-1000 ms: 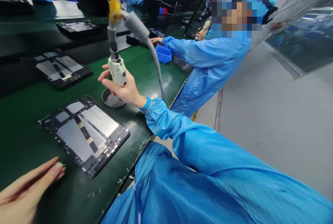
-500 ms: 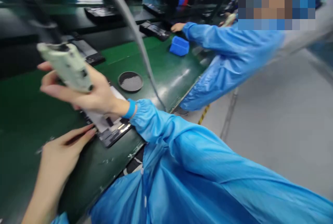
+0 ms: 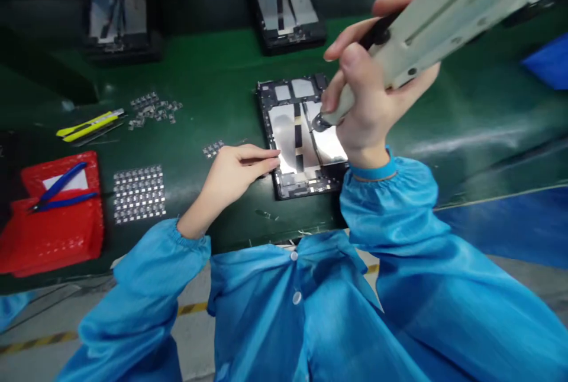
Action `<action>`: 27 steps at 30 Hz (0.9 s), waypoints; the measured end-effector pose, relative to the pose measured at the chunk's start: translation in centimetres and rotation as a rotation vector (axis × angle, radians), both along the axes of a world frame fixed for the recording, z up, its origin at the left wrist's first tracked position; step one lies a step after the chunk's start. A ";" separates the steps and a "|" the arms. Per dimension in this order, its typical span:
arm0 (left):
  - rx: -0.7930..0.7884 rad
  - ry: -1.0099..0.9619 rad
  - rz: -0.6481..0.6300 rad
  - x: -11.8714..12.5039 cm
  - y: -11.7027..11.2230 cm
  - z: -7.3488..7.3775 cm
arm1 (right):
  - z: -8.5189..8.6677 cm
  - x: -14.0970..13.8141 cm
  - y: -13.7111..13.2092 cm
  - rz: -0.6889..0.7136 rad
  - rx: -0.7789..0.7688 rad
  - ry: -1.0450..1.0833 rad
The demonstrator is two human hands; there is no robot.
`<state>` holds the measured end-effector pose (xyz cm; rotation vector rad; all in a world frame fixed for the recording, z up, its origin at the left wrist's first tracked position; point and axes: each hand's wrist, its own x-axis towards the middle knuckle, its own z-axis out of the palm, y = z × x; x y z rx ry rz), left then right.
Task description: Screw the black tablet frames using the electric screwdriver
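A pale powered screwdriver [image 3: 444, 9] is gripped in the right hand [image 3: 373, 110], with the fingers [image 3: 350, 39] curled round its body and the thumb laid along its side. Its tip is held down against the opened tablet [image 3: 286, 128], just below those fingers. The tablet lies flat on the green desk [image 3: 213, 68], between the two hands, its back uncovered. The left hand [image 3: 235, 172] is laid on the desk, its fingers [image 3: 261, 160] stretched out and pressed together, their tips touching the tablet's left edge. Well to the left of these fingers, a grid of small parts [image 3: 139, 193] is seen, and beyond it a red tray [image 3: 57, 234] on which blue cutters [image 3: 62, 190] are laid. A yellow knife [image 3: 89, 125] is seen farther back.
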<state>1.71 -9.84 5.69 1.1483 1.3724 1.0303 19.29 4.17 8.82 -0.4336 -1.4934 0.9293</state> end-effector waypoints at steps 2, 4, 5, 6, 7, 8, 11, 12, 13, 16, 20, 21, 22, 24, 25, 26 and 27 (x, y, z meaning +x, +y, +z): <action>0.024 -0.003 -0.003 0.2 0.0 -0.3 | -0.1 -0.5 -0.2 -0.005 0.108 0.117; 0.052 0.019 -0.006 0.3 0.0 -0.7 | 0.0 -0.8 -0.3 0.011 0.168 0.160; 0.060 0.031 -0.007 0.4 -0.1 -0.8 | 0.0 -0.8 -0.4 0.017 0.172 0.162; 0.063 0.041 -0.009 0.5 -0.1 -0.8 | 0.1 -0.8 -0.5 0.017 0.168 0.164; 0.059 0.047 -0.010 0.5 -0.1 -0.8 | 0.2 -0.7 -0.5 0.014 0.158 0.164; 0.049 0.044 -0.011 0.5 -0.2 -0.8 | 0.3 -0.5 -0.6 0.008 0.148 0.165; 0.000 -0.010 -0.010 0.6 -0.3 -0.5 | 0.4 -0.2 -0.6 0.008 0.141 0.185; -0.013 -0.025 -0.012 0.7 -0.3 -0.5 | 0.4 -0.2 -0.6 0.011 0.150 0.199; -0.015 -0.026 -0.015 0.7 -0.3 -0.4 | 0.4 -0.1 -0.6 0.014 0.156 0.213; 0.049 0.055 -0.010 0.8 -0.4 -0.3 | 0.3 0.0 -0.6 0.054 0.172 0.196; 0.139 0.193 -0.004 1.0 -0.6 -0.4 | 0.2 0.4 -0.8 0.112 0.147 0.128; 0.152 0.210 -0.009 1.1 -0.6 -0.5 | 0.2 0.4 -0.9 0.107 0.134 0.133; 0.162 0.209 -0.008 1.2 -0.6 -0.6 | 0.2 0.4 -1.0 0.095 0.123 0.140; 0.144 0.145 0.014 1.4 -0.6 -1.0 | 0.2 0.0 -1.3 0.070 0.105 0.157; 0.109 0.087 0.031 1.5 -0.5 -1.2 | 0.2 -0.3 -1.6 0.058 0.095 0.162; 0.066 0.021 0.049 1.6 -0.5 -1.4 | 0.3 -0.6 -1.9 0.059 0.092 0.172; 0.026 -0.041 0.066 1.7 -0.4 -1.6 | 0.4 -1.1 -2.4 0.068 0.091 0.187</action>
